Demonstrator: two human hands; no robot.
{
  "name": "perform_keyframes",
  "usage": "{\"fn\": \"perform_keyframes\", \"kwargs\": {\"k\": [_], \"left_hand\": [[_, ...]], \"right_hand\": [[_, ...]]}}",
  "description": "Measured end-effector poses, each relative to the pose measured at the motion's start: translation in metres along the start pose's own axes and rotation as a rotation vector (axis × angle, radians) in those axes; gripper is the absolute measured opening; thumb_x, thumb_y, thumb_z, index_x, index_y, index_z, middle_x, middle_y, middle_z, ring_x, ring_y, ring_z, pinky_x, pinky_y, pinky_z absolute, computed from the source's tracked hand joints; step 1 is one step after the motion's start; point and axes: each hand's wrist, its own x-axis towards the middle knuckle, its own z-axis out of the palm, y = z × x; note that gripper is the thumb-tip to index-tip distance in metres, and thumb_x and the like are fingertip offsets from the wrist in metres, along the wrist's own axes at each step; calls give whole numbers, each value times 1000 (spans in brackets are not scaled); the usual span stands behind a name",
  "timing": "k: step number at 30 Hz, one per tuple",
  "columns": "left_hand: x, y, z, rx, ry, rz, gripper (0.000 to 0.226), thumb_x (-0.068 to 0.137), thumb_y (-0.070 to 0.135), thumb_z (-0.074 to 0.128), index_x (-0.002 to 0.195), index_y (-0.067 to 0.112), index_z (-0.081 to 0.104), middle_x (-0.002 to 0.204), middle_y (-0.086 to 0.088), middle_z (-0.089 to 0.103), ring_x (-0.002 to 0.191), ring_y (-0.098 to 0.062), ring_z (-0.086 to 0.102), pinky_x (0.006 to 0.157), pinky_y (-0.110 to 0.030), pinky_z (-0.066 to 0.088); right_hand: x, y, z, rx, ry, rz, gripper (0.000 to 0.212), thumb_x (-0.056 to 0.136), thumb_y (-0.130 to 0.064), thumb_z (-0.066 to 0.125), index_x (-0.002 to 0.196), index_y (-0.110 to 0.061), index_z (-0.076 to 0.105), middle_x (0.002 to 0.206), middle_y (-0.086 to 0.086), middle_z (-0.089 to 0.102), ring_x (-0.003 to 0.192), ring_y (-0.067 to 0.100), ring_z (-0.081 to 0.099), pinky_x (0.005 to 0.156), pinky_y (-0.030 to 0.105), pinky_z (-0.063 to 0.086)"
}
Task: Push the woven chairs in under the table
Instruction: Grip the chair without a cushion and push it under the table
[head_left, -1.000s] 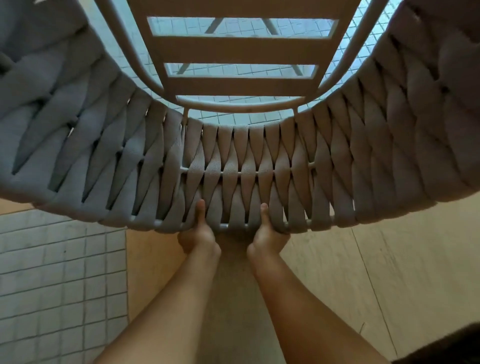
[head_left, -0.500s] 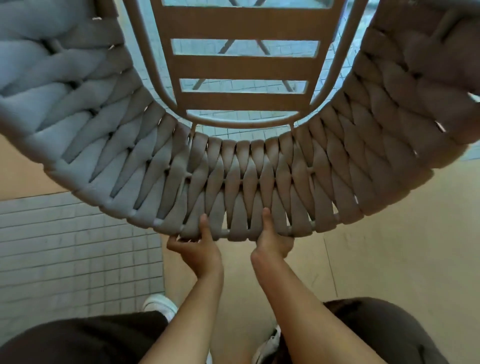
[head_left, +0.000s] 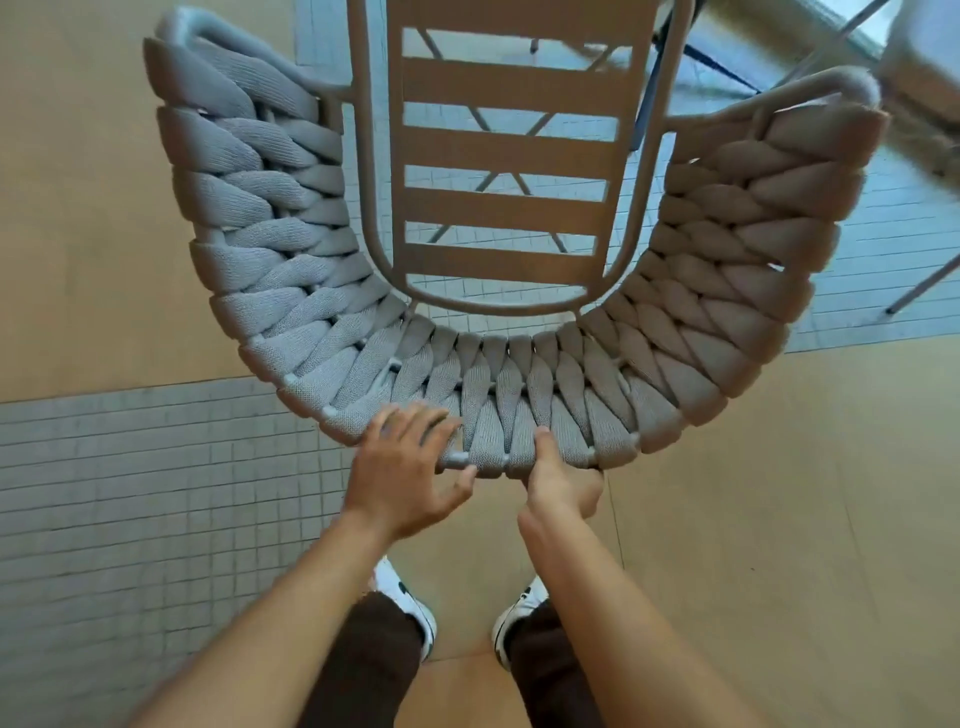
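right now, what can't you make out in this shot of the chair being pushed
Head view, the only one:
- Chair legs: hidden beneath the slatted seat and woven backrest.
- Table: cut off by the top right edge, so the chair's depth under it is unclear.
- Right hand fingers: curled behind the backrest rim.
- Left hand: motion-blurred, contact with the rim uncertain.
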Motion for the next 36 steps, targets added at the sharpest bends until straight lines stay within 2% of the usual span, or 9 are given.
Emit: {"fn": "perform_keyframes", "kwargs": {"k": [5,9,13,16,18,20,23,27,36], "left_hand": [[47,-25,-45,269,-424,177,67,87,47,58,147,23,40,153,-4,46,141,-33,42,113,-52,33],[78,-40,-60,301,-471,297,54,92,35,53,143,20,41,145,-5,51,130,-30,51,99,-45,42],[103,-48,-71,241,-481,322,57,88,37,60,141,20,48,138,-4,59,119,-27,59,95,-47,47],[123,-58,-87,177,-484,345,58,84,39,61,139,26,51,128,2,64,109,-24,63,84,-42,53],[140,-68,-100,171,-494,360,56,83,42,60,137,31,53,121,7,68,101,-23,66,77,-39,53],[158,-79,-114,179,-524,387,53,82,43,59,134,36,55,114,8,70,96,-22,67,77,-37,54],[183,-97,-135,216,-540,436,49,80,44,59,129,41,57,97,7,72,86,-20,65,69,-32,46],[214,-128,-168,216,-581,491,43,74,44,62,117,47,59,79,10,66,71,-17,56,61,-30,36],[274,-133,-196,344,-651,528,44,74,56,66,118,55,59,84,19,64,73,-12,56,63,-29,42]], "right_hand": [[-28,-33,-2,8,-88,26,61,76,-27,89,127,-14,58,119,6,68,105,29,68,93,50,57],[-47,-58,-8,-129,-253,-106,58,84,-28,81,131,-12,50,127,6,63,112,25,64,99,46,52],[-69,-68,-34,-856,-140,-988,93,69,-51,82,143,-22,33,137,4,37,126,26,37,106,43,29],[-61,-99,-16,-1370,-276,-1487,105,69,-54,81,154,-21,29,139,9,48,130,31,40,111,44,21],[-53,-121,14,-1556,-349,-1504,106,77,-64,72,158,-20,21,131,8,59,125,30,51,109,44,31],[-50,-136,40,-1586,-340,-1501,94,80,-76,61,151,-22,34,117,6,68,109,29,62,88,42,44],[-59,-142,64,-1518,-258,-1588,74,76,-86,55,113,-22,60,91,2,72,81,28,67,62,35,36],[-90,-149,88,-1439,-222,-1640,63,75,-86,56,81,-23,56,67,-1,55,60,25,59,56,33,29],[-104,-170,117,-1386,-203,-1587,59,78,-83,47,76,-27,64,58,-8,37,48,19,35,50,29,26]]}}
